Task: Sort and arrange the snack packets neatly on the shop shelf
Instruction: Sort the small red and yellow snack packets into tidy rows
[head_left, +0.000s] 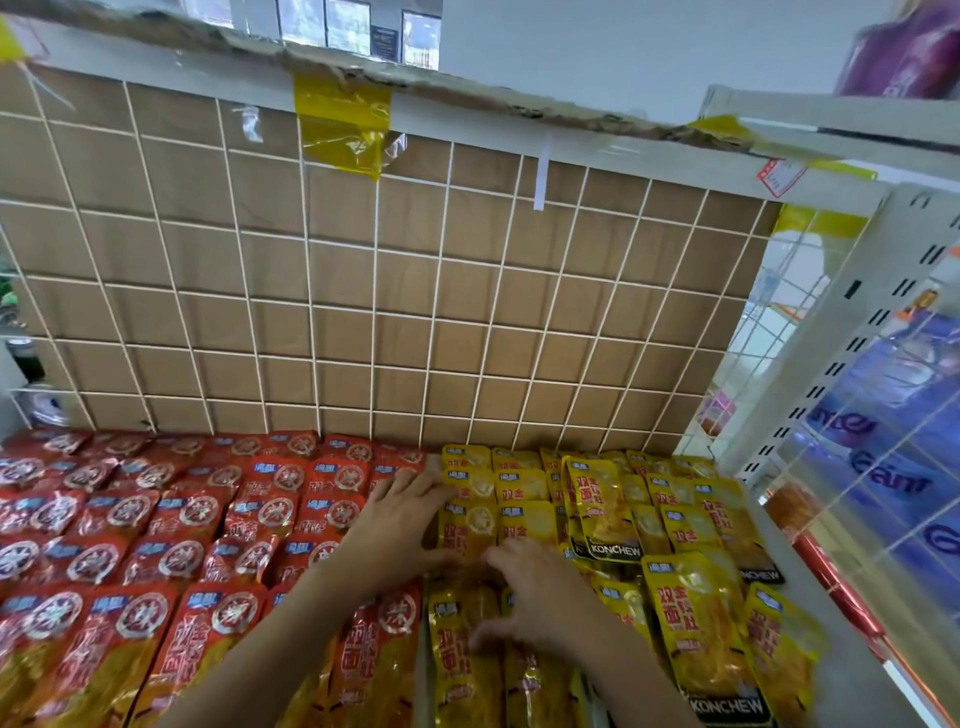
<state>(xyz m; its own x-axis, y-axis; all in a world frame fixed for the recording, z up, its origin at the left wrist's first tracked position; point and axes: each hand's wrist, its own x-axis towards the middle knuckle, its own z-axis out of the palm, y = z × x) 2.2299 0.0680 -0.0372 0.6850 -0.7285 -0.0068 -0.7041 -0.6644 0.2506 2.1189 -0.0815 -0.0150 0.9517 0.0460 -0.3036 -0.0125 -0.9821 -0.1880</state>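
Shop shelf (852, 686) seen from head height, packed with snack packets in two colour blocks: red packets (192, 519) in overlapping rows across the left and centre, yellow packets (685, 519) across the right, all lying flat with printed faces up. Left hand (400, 514) laid palm down on the line where the two colours meet, fingers straight and close together, fingertips touching the nearest yellow column, gripping nothing. Right hand (535, 597) just beside it and nearer the camera, spread over the front yellow packets, fingers apart and only loosely bent, somewhat blurred, with nothing lifted or pinched as far as can be told. Both forearms reaching in from the bottom edge, the left crossing the red rows. Toward the right, one tilted yellow packet (602, 514) resting askew on top of its neighbours, the word KONCHEW legible on its dark band. Behind the stock, a cardboard-backed wire grid (405, 291) rising as the rear wall, patched at its top rail with yellow tape (343, 124). At far right, a slotted white upright (852, 332) and blue packs (893, 467) behind wire mesh.
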